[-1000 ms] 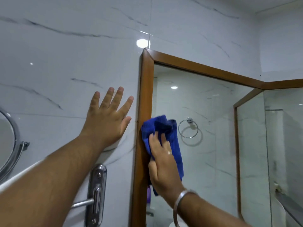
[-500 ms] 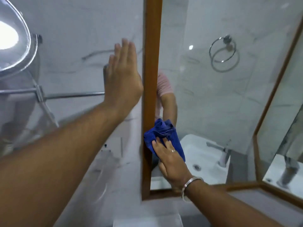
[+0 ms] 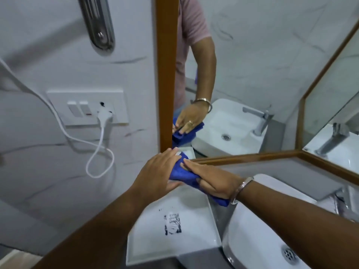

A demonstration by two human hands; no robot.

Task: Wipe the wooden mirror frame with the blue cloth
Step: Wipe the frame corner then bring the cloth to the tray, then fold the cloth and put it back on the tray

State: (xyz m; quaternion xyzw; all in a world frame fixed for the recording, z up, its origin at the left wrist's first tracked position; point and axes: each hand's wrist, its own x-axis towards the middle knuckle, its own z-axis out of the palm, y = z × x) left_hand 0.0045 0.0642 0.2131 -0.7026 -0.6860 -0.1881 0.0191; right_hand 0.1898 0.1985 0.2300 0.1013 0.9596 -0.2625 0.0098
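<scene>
Both hands meet at the lower left corner of the wooden mirror frame (image 3: 166, 74). The right hand (image 3: 211, 178) lies flat on the blue cloth (image 3: 179, 172), fingers straight and together, pressing it down just below the frame's bottom rail. The left hand (image 3: 159, 171) cups the cloth's near edge, fingers together, fingertips touching the corner. The upright rail rises directly above the fingertips; the bottom rail runs off beyond the right hand's fingers. This looks like a regrip at the corner, and the next move likely calls for sliding the cloth along the bottom rail.
</scene>
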